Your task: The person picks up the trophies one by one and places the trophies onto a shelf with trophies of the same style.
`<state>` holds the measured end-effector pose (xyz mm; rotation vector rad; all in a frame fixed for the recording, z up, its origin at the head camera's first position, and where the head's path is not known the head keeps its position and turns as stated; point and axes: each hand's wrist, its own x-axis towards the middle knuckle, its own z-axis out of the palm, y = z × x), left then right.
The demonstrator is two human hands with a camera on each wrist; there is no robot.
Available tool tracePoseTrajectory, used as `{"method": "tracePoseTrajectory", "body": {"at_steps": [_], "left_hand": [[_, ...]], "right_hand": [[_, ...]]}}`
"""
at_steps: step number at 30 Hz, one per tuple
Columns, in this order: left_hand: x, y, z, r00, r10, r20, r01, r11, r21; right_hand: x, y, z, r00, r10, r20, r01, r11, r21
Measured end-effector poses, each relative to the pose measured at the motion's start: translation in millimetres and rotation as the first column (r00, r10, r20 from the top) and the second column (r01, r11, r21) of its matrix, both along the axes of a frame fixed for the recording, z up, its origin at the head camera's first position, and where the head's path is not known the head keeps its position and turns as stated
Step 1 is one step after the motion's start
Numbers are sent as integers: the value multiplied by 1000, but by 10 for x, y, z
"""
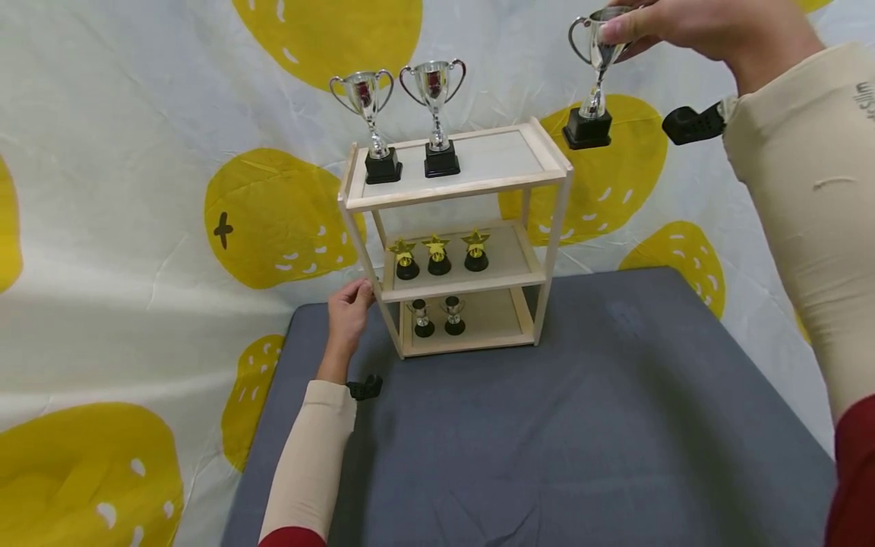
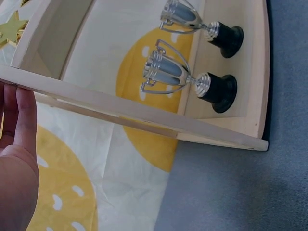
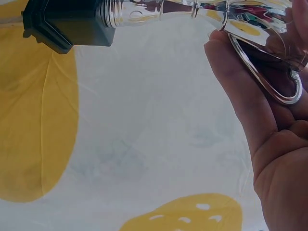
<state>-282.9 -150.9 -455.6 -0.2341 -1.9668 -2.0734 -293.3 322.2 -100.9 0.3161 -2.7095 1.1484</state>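
My right hand (image 1: 731,30) holds a silver trophy cup (image 1: 595,83) by its bowl and handle, upright in the air to the right of the shelf's top. In the right wrist view its black base (image 3: 72,21) hangs clear of any surface. At the left side of the small wooden shelf (image 1: 458,195), my left hand (image 1: 349,315) grips the upright post (image 2: 96,98); some fingertips are hidden behind it. Two similar silver trophies, one at the left end (image 1: 383,163) and one beside it (image 1: 440,156), stand on the top tier.
Three gold star trophies (image 1: 438,258) line the middle tier. On the bottom tier stand two small silver cups (image 1: 454,315), left of centre. The shelf rests on a grey cloth-covered table (image 1: 547,441), before a white curtain (image 1: 123,228) with yellow fruit shapes.
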Motion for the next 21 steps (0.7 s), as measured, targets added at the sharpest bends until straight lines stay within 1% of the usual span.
{"method": "tracePoseTrajectory", "body": {"at_steps": [3, 8, 10, 11, 17, 21], "left_hand": [[-1, 11, -2, 1000, 0, -3, 0, 1000, 5], [-27, 35, -7, 1000, 2, -10, -2, 1000, 17], [-35, 46, -11, 1000, 6, -8, -6, 1000, 18], [-37, 49, -16, 1000, 10, -6, -10, 1000, 16], [-38, 67, -36, 1000, 23, 0, -23, 1000, 3], [-37, 89, -35, 1000, 22, -10, -22, 1000, 7]], "right_hand": [[-35, -47, 16, 999, 28, -24, -28, 1000, 3], [-95, -132, 23, 1000, 22, 1, -22, 999, 31], [-113, -170, 23, 1000, 13, 21, -14, 999, 30], [-121, -187, 25, 1000, 16, 18, -16, 1000, 26], [-110, -274, 40, 1000, 25, -3, -25, 1000, -2], [-93, -325, 37, 1000, 23, 13, -23, 999, -28]]}}
